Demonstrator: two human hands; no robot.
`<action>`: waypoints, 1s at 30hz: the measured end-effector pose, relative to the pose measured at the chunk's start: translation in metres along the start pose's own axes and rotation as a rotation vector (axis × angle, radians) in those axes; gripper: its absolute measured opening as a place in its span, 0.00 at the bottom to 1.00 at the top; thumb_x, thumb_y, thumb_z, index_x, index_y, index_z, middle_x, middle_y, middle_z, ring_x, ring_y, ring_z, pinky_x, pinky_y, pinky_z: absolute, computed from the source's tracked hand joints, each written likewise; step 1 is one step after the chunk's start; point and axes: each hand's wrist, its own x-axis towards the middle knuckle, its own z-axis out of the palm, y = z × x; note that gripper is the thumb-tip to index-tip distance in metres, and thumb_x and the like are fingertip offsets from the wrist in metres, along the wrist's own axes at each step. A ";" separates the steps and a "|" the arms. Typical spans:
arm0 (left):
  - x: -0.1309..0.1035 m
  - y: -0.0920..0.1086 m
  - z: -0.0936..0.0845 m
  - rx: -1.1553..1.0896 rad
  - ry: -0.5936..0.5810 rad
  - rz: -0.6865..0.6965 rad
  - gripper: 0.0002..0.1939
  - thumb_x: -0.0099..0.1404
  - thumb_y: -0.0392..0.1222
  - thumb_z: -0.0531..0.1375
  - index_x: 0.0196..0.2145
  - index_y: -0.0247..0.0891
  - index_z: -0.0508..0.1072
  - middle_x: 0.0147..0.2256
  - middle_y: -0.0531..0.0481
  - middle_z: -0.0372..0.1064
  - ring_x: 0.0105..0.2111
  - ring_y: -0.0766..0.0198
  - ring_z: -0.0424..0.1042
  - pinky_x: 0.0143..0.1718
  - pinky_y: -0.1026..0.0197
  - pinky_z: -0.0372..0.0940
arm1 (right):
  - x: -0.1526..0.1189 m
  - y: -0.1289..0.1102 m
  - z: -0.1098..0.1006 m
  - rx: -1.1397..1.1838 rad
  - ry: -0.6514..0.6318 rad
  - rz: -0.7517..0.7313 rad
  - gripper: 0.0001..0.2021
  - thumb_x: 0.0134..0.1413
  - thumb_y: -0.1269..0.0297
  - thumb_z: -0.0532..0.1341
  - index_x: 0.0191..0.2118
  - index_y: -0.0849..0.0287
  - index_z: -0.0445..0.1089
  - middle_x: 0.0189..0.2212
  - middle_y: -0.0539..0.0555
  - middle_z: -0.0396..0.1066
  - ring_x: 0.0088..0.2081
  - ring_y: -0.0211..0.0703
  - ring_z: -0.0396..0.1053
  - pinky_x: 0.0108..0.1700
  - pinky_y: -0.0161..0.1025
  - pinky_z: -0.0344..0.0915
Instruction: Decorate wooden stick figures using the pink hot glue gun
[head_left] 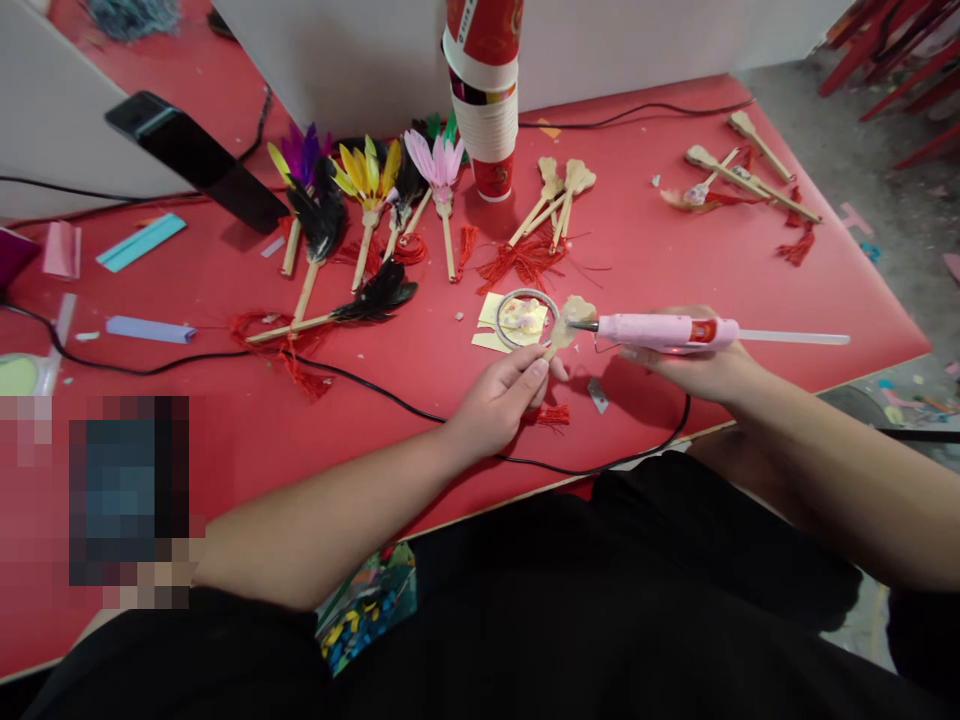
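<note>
Between thumb and fingers, my left hand (504, 397) pinches a small wooden stick with a scalloped, fan-like head (574, 308). My right hand (686, 368) is wrapped round a pink hot glue gun (652, 330), whose metal nozzle points left and meets the wooden head or sits just over it. A clear glue stick (795, 338) juts from the gun's back end. Beneath the wooden head, a ring-shaped roll (501, 338) lies on yellow paper (487, 325). A red tassel (553, 415) shows below my left hand, and a small metal blade (598, 395) lies near it.
Feathered sticks (369, 215) and bare wooden sticks (559, 200) with red tassels lie further back. Stacked paper cups (487, 120) stand by the white partition. A phone (199, 160) leans at the left. The black cable (375, 385) runs across the red table (360, 460).
</note>
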 end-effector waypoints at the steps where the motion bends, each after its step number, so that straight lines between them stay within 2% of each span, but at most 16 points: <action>1: 0.000 0.000 0.000 0.001 -0.001 0.000 0.21 0.82 0.59 0.57 0.46 0.37 0.74 0.23 0.61 0.52 0.23 0.69 0.51 0.29 0.62 0.54 | 0.000 0.000 0.000 -0.016 -0.001 -0.004 0.16 0.55 0.48 0.74 0.41 0.54 0.82 0.33 0.55 0.81 0.31 0.48 0.75 0.33 0.42 0.69; 11: 0.000 0.004 0.003 0.017 0.003 -0.015 0.23 0.80 0.63 0.58 0.45 0.38 0.74 0.23 0.61 0.52 0.23 0.68 0.52 0.29 0.62 0.57 | 0.001 0.000 0.002 -0.076 0.002 -0.063 0.19 0.58 0.44 0.71 0.30 0.54 0.73 0.24 0.50 0.72 0.27 0.44 0.70 0.30 0.40 0.66; 17: 0.001 0.006 0.003 0.027 0.002 -0.021 0.24 0.80 0.64 0.58 0.44 0.37 0.74 0.22 0.62 0.52 0.23 0.68 0.51 0.30 0.62 0.59 | 0.000 -0.005 0.003 -0.022 0.020 -0.029 0.17 0.55 0.45 0.73 0.32 0.53 0.76 0.26 0.51 0.75 0.28 0.46 0.72 0.32 0.42 0.68; 23: 0.000 0.004 0.001 0.067 0.019 -0.013 0.24 0.80 0.63 0.58 0.45 0.37 0.75 0.23 0.61 0.53 0.24 0.68 0.53 0.30 0.62 0.57 | -0.004 -0.010 0.007 0.111 0.050 0.017 0.16 0.53 0.46 0.75 0.36 0.53 0.80 0.26 0.53 0.75 0.33 0.52 0.78 0.34 0.46 0.73; 30: 0.000 0.002 0.001 0.077 0.032 -0.022 0.24 0.80 0.64 0.57 0.45 0.38 0.74 0.23 0.61 0.53 0.24 0.67 0.53 0.30 0.61 0.55 | -0.006 -0.010 0.009 0.172 0.024 0.151 0.16 0.51 0.46 0.77 0.33 0.53 0.78 0.21 0.50 0.71 0.26 0.47 0.73 0.27 0.43 0.71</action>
